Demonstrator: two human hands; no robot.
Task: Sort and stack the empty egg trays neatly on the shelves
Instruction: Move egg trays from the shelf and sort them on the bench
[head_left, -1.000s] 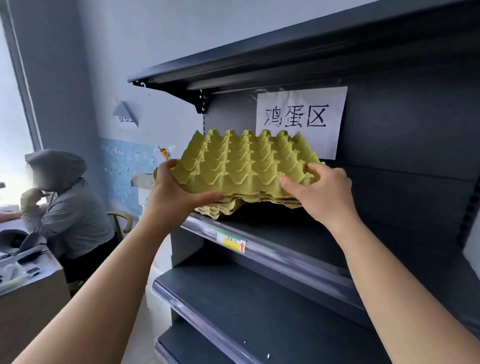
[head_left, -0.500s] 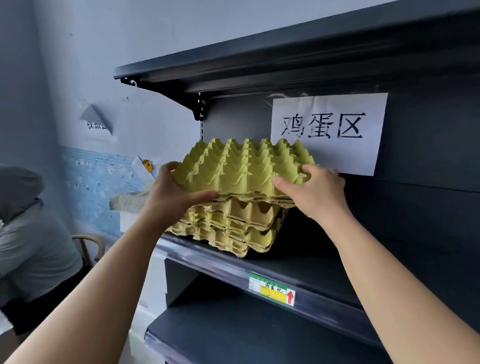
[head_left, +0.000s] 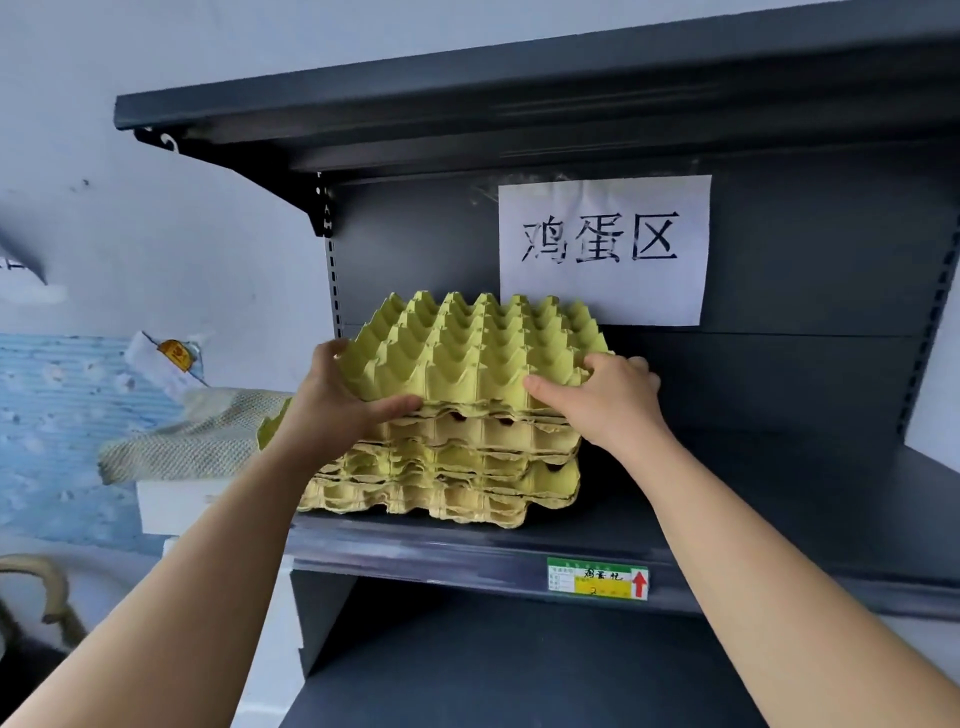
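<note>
The yellow-green egg tray (head_left: 478, 348) sat atop a stack of trays (head_left: 447, 470) on the dark shelf (head_left: 415, 556). Your left hand (head_left: 332, 410) and right hand (head_left: 610, 400) each gripped a front corner, fingers (head_left: 592, 362) curled round its edge. Lining its cups over the tray beneath before releasing would probably seat it squarely.

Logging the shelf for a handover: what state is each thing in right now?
top egg tray, upright, gripped at both sides, at the stack's top; seated or not, unclear.
stack of egg trays, resting on the shelf, layers unevenly aligned.
left hand, grips the tray's left edge.
right hand, grips its right edge.
paper sign, stuck flat to the back panel.
</note>
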